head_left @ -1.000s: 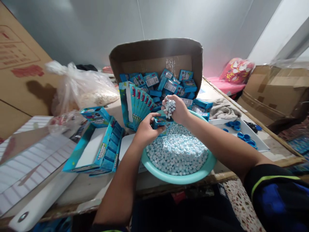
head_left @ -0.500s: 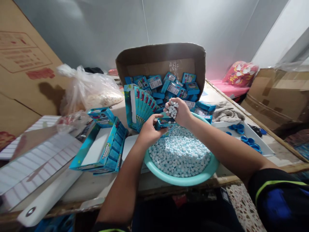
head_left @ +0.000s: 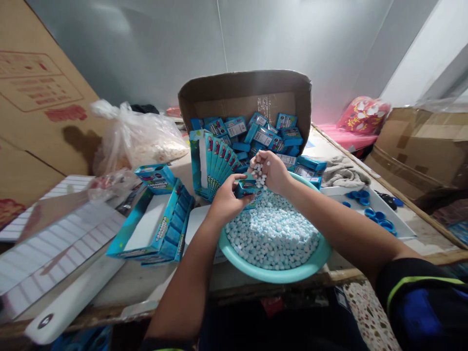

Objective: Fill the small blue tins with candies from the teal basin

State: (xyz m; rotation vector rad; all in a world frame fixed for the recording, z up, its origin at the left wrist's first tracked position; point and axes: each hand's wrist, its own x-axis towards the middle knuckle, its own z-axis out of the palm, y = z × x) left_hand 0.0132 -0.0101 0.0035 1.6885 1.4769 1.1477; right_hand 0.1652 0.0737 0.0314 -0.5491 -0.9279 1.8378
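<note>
My left hand (head_left: 228, 197) grips a small blue box (head_left: 245, 188) over the left edge of a turquoise basin (head_left: 276, 277). White and pale blue pellets (head_left: 274, 234) fill much of the basin. Cupped beside the box, my right hand (head_left: 272, 170) holds a handful of pellets (head_left: 259, 171), some of them at the box's upper side. Behind the hands, a cardboard box (head_left: 244, 83) lies open towards me with many small blue boxes (head_left: 268, 137) in it. Several flat blue cartons (head_left: 219, 168) are fanned out at its left front.
An open blue display box (head_left: 149, 219) stands left of the basin. Further left are a plastic bag (head_left: 135, 136), striped white sheets (head_left: 62, 243) and a white handle (head_left: 75, 297). On the right are a white tray (head_left: 398, 222) with blue caps and a grey cloth (head_left: 343, 171).
The pellets in my right hand have shifted down towards the small box, and the handful looks looser. My left hand keeps its hold. The whole view has moved slightly.
</note>
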